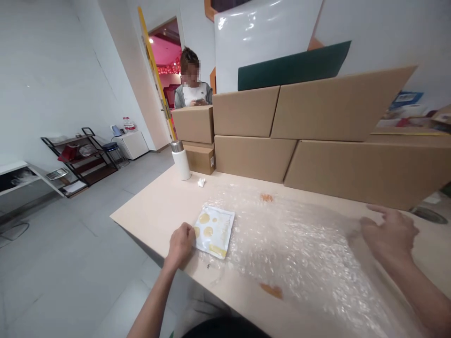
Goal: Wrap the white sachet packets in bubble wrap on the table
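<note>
A flat white packet with yellow round spots (214,231) lies on the left end of a sheet of clear bubble wrap (282,239), which spreads over the table. My left hand (181,243) rests at the packet's left edge with its fingers curled in; what they grip, if anything, is hidden. Over at the right end of the sheet is my right hand (390,234), slightly blurred, its fingers apart and the index finger stretched out. It is beside or on the wrap's edge; I cannot tell if it touches. Two orange-brown patches (267,198) show at the sheet's far and near edges.
Stacked cardboard boxes (253,157) line the table's (151,204) far side, with a dark green box (292,68) on top. A white bottle (181,162) and a crumpled tissue (201,182) stand near the far left corner. Behind the boxes, a person (193,91) holds a phone.
</note>
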### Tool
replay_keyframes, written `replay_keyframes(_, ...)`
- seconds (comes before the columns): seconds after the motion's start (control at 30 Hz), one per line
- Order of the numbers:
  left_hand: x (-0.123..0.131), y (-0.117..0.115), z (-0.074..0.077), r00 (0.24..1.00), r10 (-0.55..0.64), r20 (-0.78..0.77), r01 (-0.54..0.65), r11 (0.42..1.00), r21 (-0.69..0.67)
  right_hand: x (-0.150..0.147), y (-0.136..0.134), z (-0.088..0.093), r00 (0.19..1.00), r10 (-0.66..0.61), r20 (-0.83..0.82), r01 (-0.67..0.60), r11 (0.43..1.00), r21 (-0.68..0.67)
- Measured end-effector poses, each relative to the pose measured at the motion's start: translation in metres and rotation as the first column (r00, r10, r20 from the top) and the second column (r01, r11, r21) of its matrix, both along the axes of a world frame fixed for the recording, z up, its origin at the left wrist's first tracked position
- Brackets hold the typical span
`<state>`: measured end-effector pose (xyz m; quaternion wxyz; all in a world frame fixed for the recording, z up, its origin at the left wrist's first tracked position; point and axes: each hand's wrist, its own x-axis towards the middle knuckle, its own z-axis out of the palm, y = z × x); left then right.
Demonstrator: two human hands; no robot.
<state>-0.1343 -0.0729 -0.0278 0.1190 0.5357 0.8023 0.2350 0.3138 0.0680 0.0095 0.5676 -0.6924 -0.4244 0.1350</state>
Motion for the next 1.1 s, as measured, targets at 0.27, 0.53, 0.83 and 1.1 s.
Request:
replay_keyframes(0.27, 0.013, -0.017, 0.003, 0.987, 0.014, 0.159, -0.026, 0.997, 0.074, -0.182, -0.075, 0.003, 0.400, 0.912, -0.087, -0.909, 0.383, -0.165)
replay_keyframes(0.53, 0.034, -0.033, 0.019, 0.908, -0.094, 0.409, 0.025, 0.985, 0.171, -0.222, -0.086, -0.026, 0.244, 0.928, -0.283, -0.969, 0.219, -0.117)
replay_keyframes(0.83, 0.125, -0.012, 0.046, 0.718, -0.646, 0.261, 0.595, 0.763, 0.253, -0.174, -0.083, -0.017, 0.159, 0.516, -0.841, -0.902, 0.422, 0.089)
replay_keyframes(1.1, 0.162, 0.013, 0.027, 0.734, -0.672, -0.094, 0.670, 0.740, -0.059, -0.116, -0.071, -0.026, 0.650, 0.639, -0.411, -0.730, 0.676, -0.102)
